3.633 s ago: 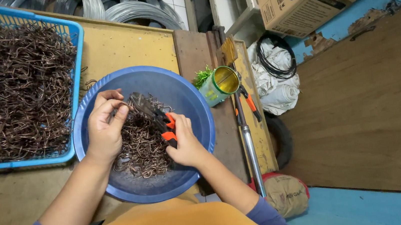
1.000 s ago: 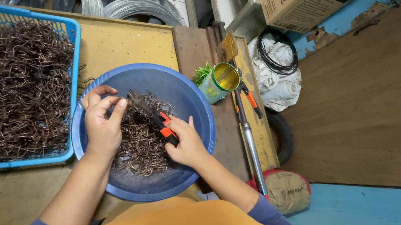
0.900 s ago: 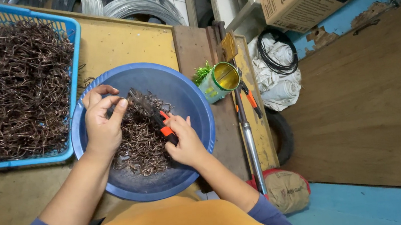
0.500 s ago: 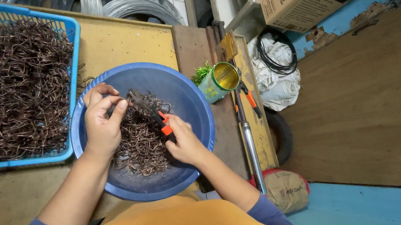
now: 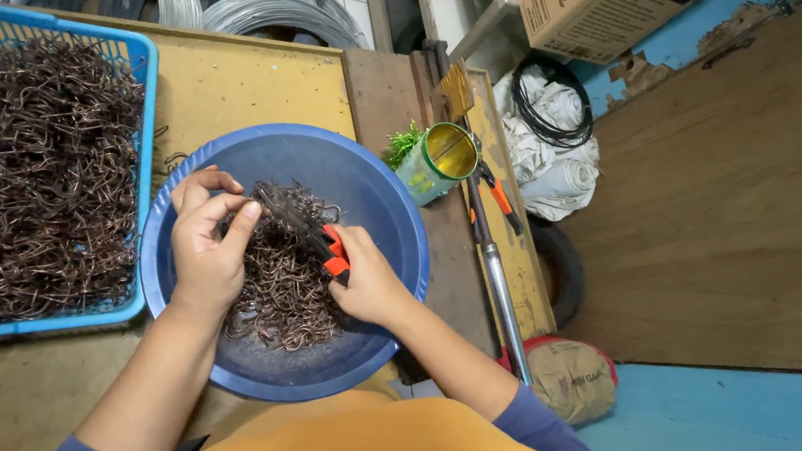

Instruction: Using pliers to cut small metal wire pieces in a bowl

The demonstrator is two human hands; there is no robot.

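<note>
Careful: your left hand [image 5: 205, 253] pinches small brown wire piece [image 5: 252, 194] at fingertips, held over blue basin [image 5: 371, 184]. Right hand [image 5: 368, 285] wrapped tight round orange-handled pliers [image 5: 306, 231], nose touching that piece. Whether nose bites wire, can't tell. Risks as I judge them: nose sits just beside your fingertips [image 5: 241, 216], so slip could nip skin; cut end may spring out of basin; loose wire heap [image 5: 282, 284] under both hands may snag or prick. Full blue crate [image 5: 141, 134] sits close at left, elbow could catch it.
</note>
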